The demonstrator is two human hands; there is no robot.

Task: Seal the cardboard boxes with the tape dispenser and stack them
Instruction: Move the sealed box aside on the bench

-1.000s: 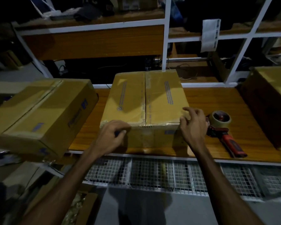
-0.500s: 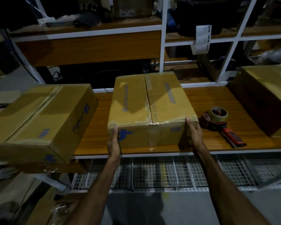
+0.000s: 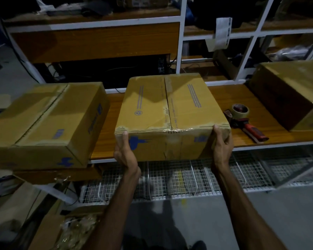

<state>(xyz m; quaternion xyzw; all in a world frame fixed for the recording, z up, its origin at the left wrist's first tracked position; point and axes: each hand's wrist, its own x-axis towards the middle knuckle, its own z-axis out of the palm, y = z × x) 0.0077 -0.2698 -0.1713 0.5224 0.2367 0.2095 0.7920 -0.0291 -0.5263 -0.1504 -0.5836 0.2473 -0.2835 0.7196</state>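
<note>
— Both hands clamp the middle box (image 3: 170, 112): left hand (image 3: 125, 150) and right hand (image 3: 222, 143) curled round its near lower corners, thumbs up the front face.

— What changed?

— A second ago they were patting the top edge; now they've dropped to the sides, and the box overhangs the front edge of the wooden shelf (image 3: 271, 134).

— Meaning?

— Its seam looks taped, so stacking is likely next.

— Where?

— Probably the left box (image 3: 43, 123), off the shelf's left end. The tape dispenser (image 3: 242, 120) lies idle just right, near the front edge.
</note>
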